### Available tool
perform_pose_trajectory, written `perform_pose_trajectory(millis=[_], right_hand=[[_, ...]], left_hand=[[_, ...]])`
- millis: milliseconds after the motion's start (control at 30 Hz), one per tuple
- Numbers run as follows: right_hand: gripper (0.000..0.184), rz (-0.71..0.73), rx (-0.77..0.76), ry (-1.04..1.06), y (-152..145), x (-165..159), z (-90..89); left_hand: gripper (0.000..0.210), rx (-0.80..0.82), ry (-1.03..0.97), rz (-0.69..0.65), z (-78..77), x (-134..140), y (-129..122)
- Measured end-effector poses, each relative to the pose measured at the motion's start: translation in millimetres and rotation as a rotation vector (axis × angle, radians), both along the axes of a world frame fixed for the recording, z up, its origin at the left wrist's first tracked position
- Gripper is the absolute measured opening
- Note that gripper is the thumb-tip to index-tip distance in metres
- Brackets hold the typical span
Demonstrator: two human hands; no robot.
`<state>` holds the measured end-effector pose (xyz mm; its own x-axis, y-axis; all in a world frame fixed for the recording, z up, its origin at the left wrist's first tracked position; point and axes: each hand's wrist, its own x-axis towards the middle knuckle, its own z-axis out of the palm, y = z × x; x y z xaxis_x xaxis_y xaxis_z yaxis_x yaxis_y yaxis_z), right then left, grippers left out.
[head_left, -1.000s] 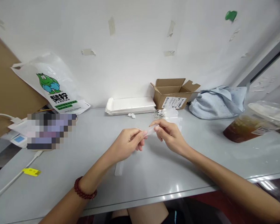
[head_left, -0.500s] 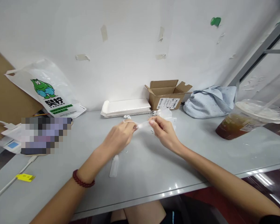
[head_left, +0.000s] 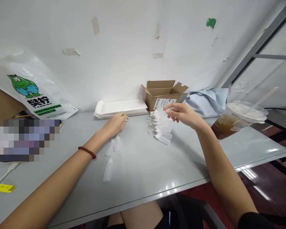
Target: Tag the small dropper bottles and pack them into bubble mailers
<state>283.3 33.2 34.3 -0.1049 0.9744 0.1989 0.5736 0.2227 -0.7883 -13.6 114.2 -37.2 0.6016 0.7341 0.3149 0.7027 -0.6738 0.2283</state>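
The piled tags (head_left: 163, 139) lay on the counter (head_left: 138, 171) just left of the right hand (head_left: 182, 114), the nearer one, its fingers loosely parted; their long axes ran roughly crosswise, cords (head_left: 151, 133) leftward. Whether the left hand (head_left: 115, 124) held anything, I couldn't tell.

left hand (head_left: 116, 124): palm down, fingers curled | right hand (head_left: 181, 114): fingers bent, loosely parted, pointing inward

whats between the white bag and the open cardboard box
In the head view, a stack of flat white pieces lies between the white bag and the open cardboard box, with the left hand just in front.
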Motion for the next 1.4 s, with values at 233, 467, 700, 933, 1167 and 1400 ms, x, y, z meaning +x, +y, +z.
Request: perform_pose_trajectory(millis=[233,467,700,933,1167,1400], right_hand=[[0.020,-0.104,0.031,-0.038,6.3,1.9,-6.9],[0.025,-0.230,0.255,0.040,23.5,3.8,-23.4],[0.024,-0.300,0.305,0.055,63.0,18.2,-56.7],[0.027,-0.287,0.254,0.106,84.0,24.4,-68.8],[0.040,-0.370,0.284,0.150,63.6,28.9,-59.5],[0.027,-0.407,0.584,0.009,18.9,-31.0,-37.7]], left_hand=[[0.027,0.013,0.021,0.007,-7.6,-2.1,8.3],[0.024,-0.012,-0.149,0.124,4.0,-3.6,-5.5],[0.022,0.018,-0.344,0.414,6.3,-31.6,-40.5],[0.024,-0.008,-0.505,0.506,22.3,-41.0,-50.9],[0.025,-0.048,-0.452,0.553,24.6,-46.1,-68.6],[0.022,-0.153,-0.519,0.575,21.4,-45.0,-65.6]])
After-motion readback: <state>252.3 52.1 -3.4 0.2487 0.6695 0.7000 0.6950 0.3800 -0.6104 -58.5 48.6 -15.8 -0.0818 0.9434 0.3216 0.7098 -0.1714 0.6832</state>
